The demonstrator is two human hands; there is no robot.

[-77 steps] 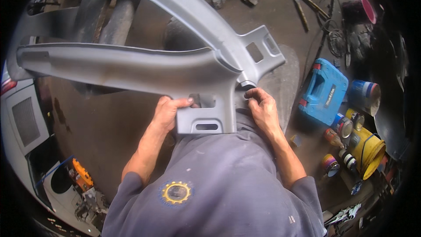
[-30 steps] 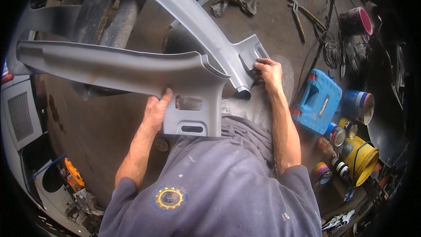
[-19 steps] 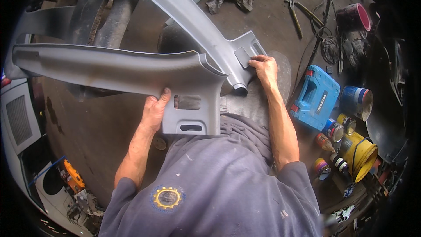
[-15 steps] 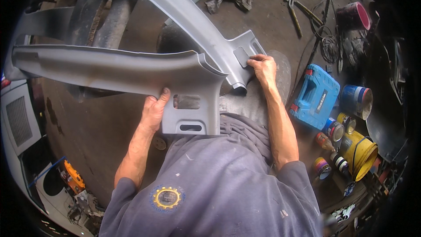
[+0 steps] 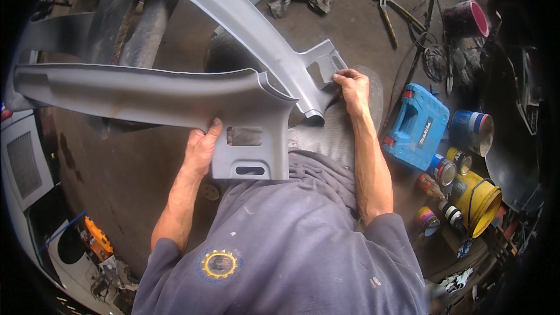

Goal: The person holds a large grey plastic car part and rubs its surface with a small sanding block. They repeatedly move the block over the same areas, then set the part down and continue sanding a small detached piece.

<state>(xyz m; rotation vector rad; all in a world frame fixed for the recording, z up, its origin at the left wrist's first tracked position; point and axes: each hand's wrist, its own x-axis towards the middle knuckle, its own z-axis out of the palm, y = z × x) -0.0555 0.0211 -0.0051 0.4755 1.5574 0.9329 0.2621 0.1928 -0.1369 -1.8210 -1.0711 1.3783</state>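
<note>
Two long, curved grey trim panels lie across my lap, each widening at the near end into a plate with rectangular cut-outs. My left hand [image 5: 200,150] grips the left trim panel [image 5: 157,94] by the edge beside its wide plate, thumb on top and fingers hidden underneath. My right hand [image 5: 353,88] pinches the wide end of the right trim panel [image 5: 239,23] by the rim of its larger cut-out. That panel runs up and away to the far left, and its lower corner sits close to the left panel's end.
To my right stand a blue tool case [image 5: 417,127], a blue tin [image 5: 471,131], a yellow bucket [image 5: 475,204] and several small cans. Farther off lie pliers [image 5: 387,20], a crumpled rag [image 5: 300,3], cables [image 5: 434,61] and a pink-lined bucket [image 5: 466,18]. White panels [image 5: 29,157] are at left.
My right hand has shifted slightly along the cut-out of the right panel, which has tilted a little. The whole view has slid slightly; the left hand keeps its hold.
</note>
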